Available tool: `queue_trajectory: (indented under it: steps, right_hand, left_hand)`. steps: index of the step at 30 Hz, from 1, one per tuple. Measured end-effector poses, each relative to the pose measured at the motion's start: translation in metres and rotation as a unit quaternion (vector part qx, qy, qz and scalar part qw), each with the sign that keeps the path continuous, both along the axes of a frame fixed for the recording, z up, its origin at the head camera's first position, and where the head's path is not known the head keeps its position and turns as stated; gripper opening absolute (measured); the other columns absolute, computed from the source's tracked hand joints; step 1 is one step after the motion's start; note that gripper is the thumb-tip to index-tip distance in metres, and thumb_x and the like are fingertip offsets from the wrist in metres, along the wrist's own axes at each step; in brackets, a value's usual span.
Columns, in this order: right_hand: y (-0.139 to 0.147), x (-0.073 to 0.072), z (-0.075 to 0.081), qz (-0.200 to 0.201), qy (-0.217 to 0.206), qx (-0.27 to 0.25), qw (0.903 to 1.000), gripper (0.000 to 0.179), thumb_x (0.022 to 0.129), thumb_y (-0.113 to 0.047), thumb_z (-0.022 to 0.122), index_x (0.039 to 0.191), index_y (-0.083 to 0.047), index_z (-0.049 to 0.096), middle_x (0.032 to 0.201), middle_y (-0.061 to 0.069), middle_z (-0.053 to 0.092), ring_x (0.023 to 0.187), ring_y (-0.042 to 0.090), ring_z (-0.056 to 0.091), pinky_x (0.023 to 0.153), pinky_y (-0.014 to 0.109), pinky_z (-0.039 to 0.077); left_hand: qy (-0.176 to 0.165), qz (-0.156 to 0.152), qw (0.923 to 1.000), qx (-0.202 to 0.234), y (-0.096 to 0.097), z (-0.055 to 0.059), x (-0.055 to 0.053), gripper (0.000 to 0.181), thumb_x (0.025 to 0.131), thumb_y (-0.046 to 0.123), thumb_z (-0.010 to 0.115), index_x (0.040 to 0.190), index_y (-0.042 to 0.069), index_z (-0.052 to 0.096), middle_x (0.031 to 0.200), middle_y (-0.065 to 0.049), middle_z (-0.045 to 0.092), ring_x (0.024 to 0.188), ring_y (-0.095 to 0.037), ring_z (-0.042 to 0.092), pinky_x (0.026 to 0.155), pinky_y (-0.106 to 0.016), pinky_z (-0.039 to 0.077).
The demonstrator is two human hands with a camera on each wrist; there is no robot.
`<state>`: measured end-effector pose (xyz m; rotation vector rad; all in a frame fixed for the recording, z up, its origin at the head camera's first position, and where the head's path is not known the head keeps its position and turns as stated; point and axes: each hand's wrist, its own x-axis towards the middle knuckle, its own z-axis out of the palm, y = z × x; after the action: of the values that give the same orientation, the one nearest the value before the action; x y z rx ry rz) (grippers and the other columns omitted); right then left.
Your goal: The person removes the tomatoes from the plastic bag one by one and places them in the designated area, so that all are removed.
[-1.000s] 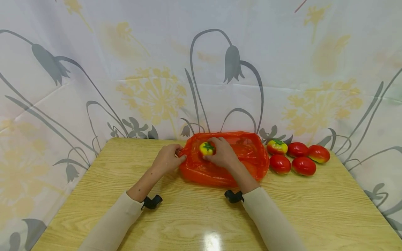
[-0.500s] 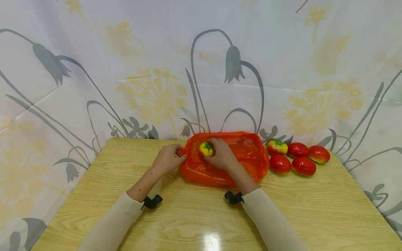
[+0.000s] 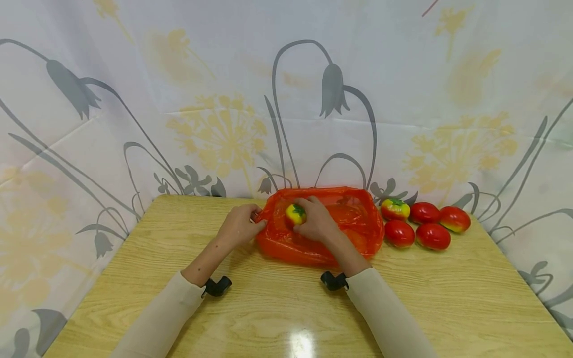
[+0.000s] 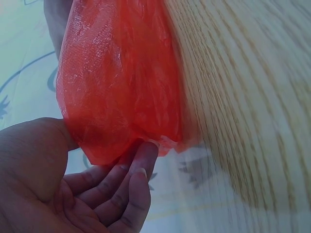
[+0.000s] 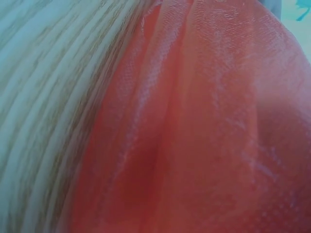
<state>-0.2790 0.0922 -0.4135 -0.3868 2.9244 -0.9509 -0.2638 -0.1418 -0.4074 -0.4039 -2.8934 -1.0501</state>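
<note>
A thin red plastic bag (image 3: pixel 286 251) lies spread on the table with its mouth facing up. My left hand (image 3: pixel 237 226) pinches the left edge of the bag; the left wrist view shows the thumb and fingers at the red film (image 4: pixel 116 87). Over the bag's mouth, my right hand (image 3: pixel 317 220) holds a yellow-and-red fruit, like a persimmon (image 3: pixel 295 214), with a green leafy top. Its fingers and thumb curl round the fruit's right side. Red film (image 5: pixel 194 126) fills most of the right wrist view, which hides the right hand.
Right of the bag, several shiny fruits stand close together: a yellow-and-red one with a green top (image 3: pixel 395 209) and red ones such as the red fruit (image 3: pixel 432 236). Behind the wooden table (image 3: pixel 277 308) hangs a flower-patterned cloth (image 3: pixel 215 74).
The persimmon-like fruit has tilted and shifted very slightly to the right in my right hand. My left hand keeps its place on the bag's edge.
</note>
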Motion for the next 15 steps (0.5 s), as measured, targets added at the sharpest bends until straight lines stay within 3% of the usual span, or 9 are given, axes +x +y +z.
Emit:
queue_trajectory:
  steps: [15]
  right_hand:
    - [0.0014, 0.0014, 0.0027, 0.001, -0.012, 0.008, 0.9999, 0.075, 0.080, -0.012, 0.089, 0.146, -0.017, 0.055, 0.144, 0.014, 0.052, 0.124, 0.034, 0.054, 0.106, 0.055, 0.054]
  left_hand:
    - [0.001, -0.005, 1.0000, 0.001, 0.0010, -0.0014, 0.0000, 0.020, 0.096, 0.017, 0.075, 0.110, 0.002, 0.075, 0.089, -0.006, 0.071, 0.071, -0.018, 0.060, 0.060, -0.027, 0.052]
